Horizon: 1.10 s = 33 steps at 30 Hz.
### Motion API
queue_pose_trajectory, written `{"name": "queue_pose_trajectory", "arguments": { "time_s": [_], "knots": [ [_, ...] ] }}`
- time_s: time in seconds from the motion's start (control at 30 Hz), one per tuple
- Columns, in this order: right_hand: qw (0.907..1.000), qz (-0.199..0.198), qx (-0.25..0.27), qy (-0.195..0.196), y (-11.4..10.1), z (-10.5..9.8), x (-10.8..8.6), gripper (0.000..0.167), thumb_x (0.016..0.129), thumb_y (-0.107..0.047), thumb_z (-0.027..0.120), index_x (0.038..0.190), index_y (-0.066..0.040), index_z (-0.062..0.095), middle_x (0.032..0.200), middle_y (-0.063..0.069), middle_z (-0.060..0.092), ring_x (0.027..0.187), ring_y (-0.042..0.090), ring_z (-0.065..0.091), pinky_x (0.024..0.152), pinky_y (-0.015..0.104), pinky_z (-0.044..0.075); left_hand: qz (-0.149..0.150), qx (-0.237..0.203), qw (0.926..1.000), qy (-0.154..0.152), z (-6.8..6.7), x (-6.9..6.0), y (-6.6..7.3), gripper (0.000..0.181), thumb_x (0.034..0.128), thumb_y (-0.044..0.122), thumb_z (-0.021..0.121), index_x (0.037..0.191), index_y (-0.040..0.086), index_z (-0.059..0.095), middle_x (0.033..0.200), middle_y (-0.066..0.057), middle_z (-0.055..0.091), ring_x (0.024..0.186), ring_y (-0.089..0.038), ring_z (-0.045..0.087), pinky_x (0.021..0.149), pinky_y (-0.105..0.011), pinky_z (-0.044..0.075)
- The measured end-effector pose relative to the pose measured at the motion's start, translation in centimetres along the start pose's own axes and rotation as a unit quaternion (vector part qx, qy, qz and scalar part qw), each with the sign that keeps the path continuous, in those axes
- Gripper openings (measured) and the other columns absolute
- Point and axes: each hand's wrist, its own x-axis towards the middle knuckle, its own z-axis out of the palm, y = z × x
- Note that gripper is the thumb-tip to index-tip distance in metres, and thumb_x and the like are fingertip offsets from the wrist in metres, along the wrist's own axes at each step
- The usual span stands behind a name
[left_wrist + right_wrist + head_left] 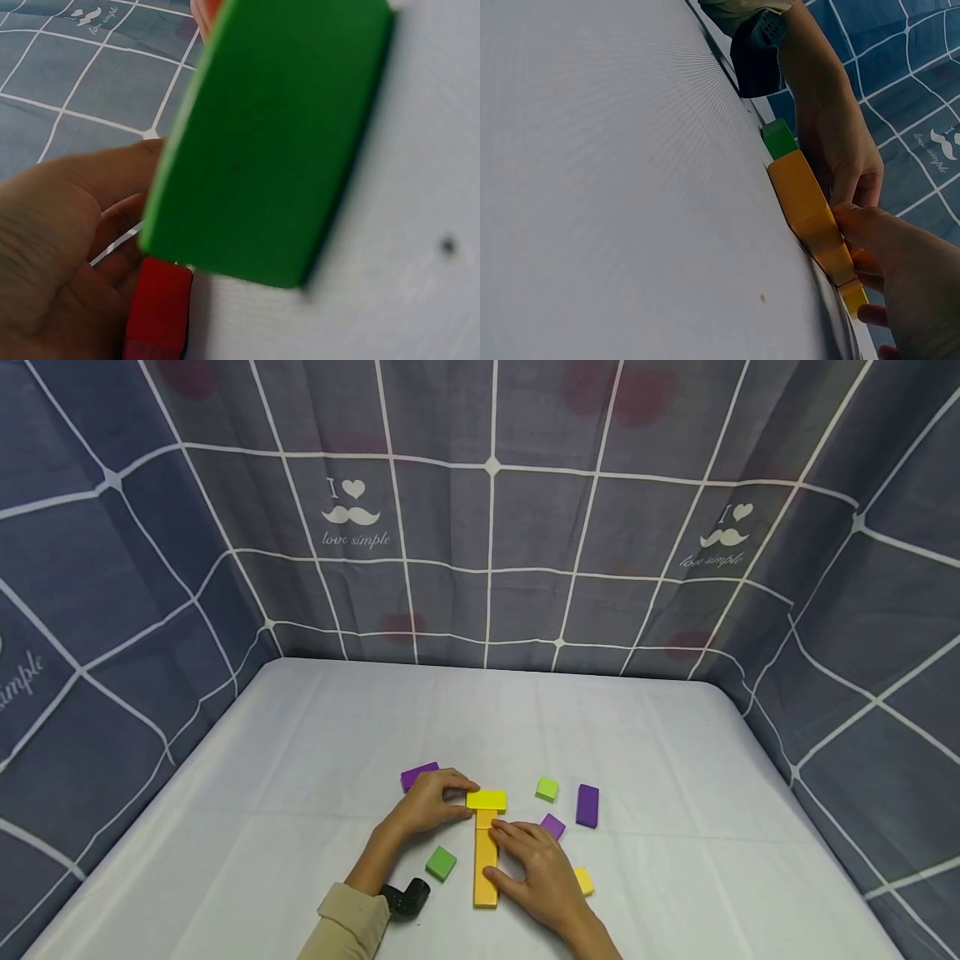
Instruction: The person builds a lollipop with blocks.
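Note:
A flat yellow block (491,802) lies crosswise above a column made of a short orange block (487,818) and a long orange block (485,860). My left hand (431,806) pinches the yellow block's left end between thumb and forefinger. On the column's right side is my right hand (538,872), its thumb and fingertips touching the orange pieces. The right wrist view shows the thumb against the long orange block (799,191). A green block (441,864) lies left of the column. It looms large in the left wrist view, with a red-looking block (159,307) beside the left hand.
A purple block (417,774) lies behind the left hand. To the right are a lime block (547,789), a tall purple block (587,806), a small purple block (553,825) and a partly hidden yellow block (584,881). A black camera (408,899) sits at the left wrist.

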Motion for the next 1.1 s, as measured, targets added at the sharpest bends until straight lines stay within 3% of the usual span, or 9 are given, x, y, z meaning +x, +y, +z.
{"name": "queue_pose_trajectory", "arguments": {
  "time_s": [0.27, 0.57, 0.87, 1.1],
  "knots": [
    [1.0, -0.007, 0.004, 0.001, -0.1, 0.2, 0.0, 0.05, 0.082, -0.046, 0.065, 0.12, -0.013, 0.063, 0.127, -0.008, 0.056, 0.115, 0.01, 0.049, 0.095, 0.036, 0.042, 0.008, -0.011, 0.9999, 0.005, -0.5, -0.2, -0.3, 0.044, 0.0752, 0.018, 0.077, 0.116, 0.007, 0.065, 0.11, -0.001, 0.064, 0.107, -0.018, 0.057, 0.095, -0.037, 0.044],
    [1.0, -0.002, 0.005, -0.008, -0.2, -0.1, 0.0, 0.05, 0.083, -0.046, 0.064, 0.121, -0.014, 0.063, 0.128, -0.008, 0.055, 0.115, 0.01, 0.049, 0.096, 0.037, 0.042, -0.003, -0.021, 0.9985, 0.05, -1.5, -0.5, -0.1, 0.036, 0.0797, 0.019, 0.073, 0.114, 0.011, 0.067, 0.111, 0.001, 0.064, 0.104, -0.017, 0.058, 0.09, -0.038, 0.047],
    [0.9998, 0.005, 0.011, -0.014, -0.2, -0.2, 0.0, 0.051, 0.083, -0.046, 0.064, 0.123, -0.014, 0.062, 0.13, -0.009, 0.053, 0.116, 0.009, 0.048, 0.096, 0.037, 0.042, 0.046, 0.043, 0.9979, 0.013, -0.9, -0.2, 0.0, 0.034, 0.0787, 0.016, 0.074, 0.11, 0.004, 0.067, 0.107, -0.005, 0.066, 0.103, -0.021, 0.059, 0.091, -0.039, 0.047],
    [0.9999, 0.005, 0.007, -0.013, -0.2, -0.1, -0.1, 0.05, 0.083, -0.046, 0.064, 0.122, -0.015, 0.062, 0.13, -0.01, 0.053, 0.116, 0.009, 0.048, 0.095, 0.036, 0.042, 0.037, 0.09, 0.9953, 0.001, -0.7, -0.2, 0.1, 0.027, 0.0794, 0.016, 0.073, 0.105, 0.008, 0.07, 0.101, -0.001, 0.067, 0.097, -0.016, 0.06, 0.088, -0.034, 0.049]
  ]
}}
